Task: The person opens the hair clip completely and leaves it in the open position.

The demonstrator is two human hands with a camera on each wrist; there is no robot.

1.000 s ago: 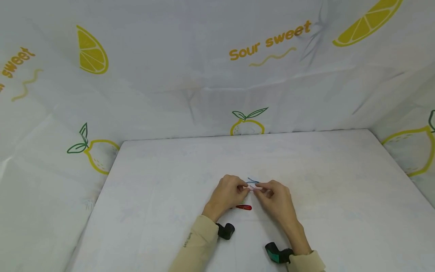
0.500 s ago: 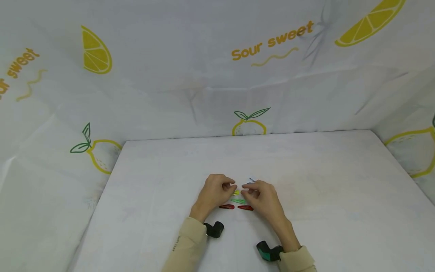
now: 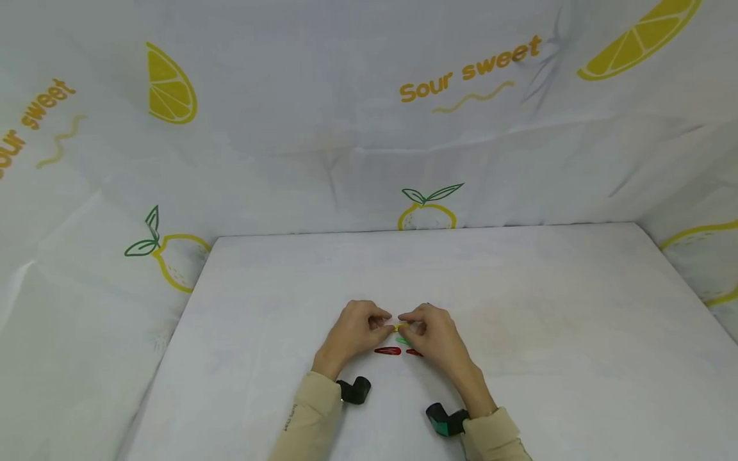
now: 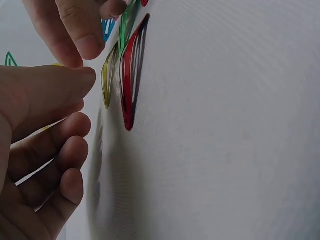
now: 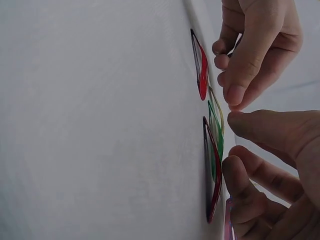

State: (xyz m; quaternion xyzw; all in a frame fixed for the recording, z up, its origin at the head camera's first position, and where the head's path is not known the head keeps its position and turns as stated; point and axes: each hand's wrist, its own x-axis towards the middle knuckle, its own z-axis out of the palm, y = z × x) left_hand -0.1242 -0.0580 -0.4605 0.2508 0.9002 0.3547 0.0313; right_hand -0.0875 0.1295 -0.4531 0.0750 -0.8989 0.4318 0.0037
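Thumb and index finger of my left hand (image 3: 359, 328) are bent beside a yellow hair clip (image 3: 398, 327), with nothing visible held between them. From the other side my right hand (image 3: 429, 333) meets it, fingertips facing the left ones. In the left wrist view the yellow clip (image 4: 106, 80) lies by the fingertips, against a green hair clip (image 4: 125, 35) and a red hair clip (image 4: 130, 75). The right wrist view has the green clip (image 5: 216, 142) between one red clip (image 5: 201, 72) and a darker red one (image 5: 214, 175). My right hand partly covers the row in the head view.
A blue clip (image 4: 108, 27) and a purple strip (image 5: 228, 220) show beyond the fingers in the wrist views. All lies on a white table (image 3: 519, 307), with a lemon-printed cloth (image 3: 300, 128) hanging behind and at the sides.
Both hands have let go of the thin purple-and-blue pieces they fingered earlier and moved left and nearer, over the yellow clip. The red and green clips came into view as the hands shifted.
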